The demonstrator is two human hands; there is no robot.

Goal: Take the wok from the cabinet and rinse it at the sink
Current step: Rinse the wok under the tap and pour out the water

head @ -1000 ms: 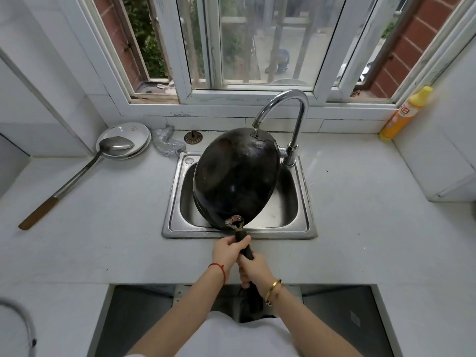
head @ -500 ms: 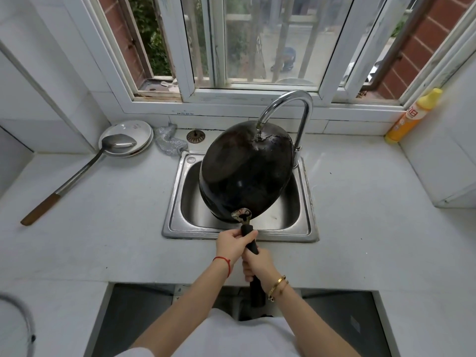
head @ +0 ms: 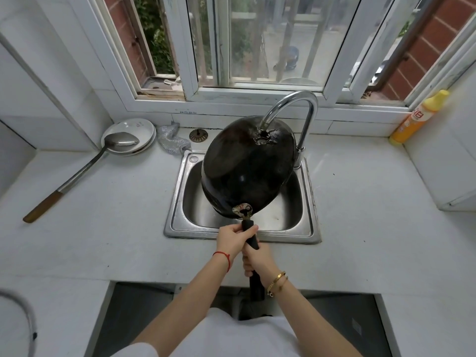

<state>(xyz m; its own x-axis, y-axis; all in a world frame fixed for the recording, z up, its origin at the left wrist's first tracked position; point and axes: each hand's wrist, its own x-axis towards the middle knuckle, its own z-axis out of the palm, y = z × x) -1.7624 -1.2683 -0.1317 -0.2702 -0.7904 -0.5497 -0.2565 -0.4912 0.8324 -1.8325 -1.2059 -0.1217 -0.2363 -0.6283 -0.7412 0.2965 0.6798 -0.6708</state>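
1. Wok (head: 247, 171) is held over the sink (head: 177, 202), turned bottom-up and tilted, its far rim raised toward the faucet (head: 291, 106). Water from the spout lands on the dark outer shell near the top, where a wet splash patch shows.
2. Grip state: left hand (head: 231, 239) is clenched round the black handle (head: 249, 233) just behind the metal bracket; right hand (head: 258, 261) is clenched round the same handle lower down, nearer the body. Both are grasping the handle only.
3. Change over the last 1 s: the wok's far rim has lifted and shifted right, so the stream now strikes further onto the shell. Both hands have kept their hold.
4. Judgement: retrieval is done; rinsing of the outside is under way. The inside faces down and cannot be seen, so its state is unknown.
5. Along the table's back edge: ladle (head: 77, 176) resting in a white plate (head: 144, 124), scrubber (head: 171, 140), yellow bottle (head: 417, 117) at the back right corner.
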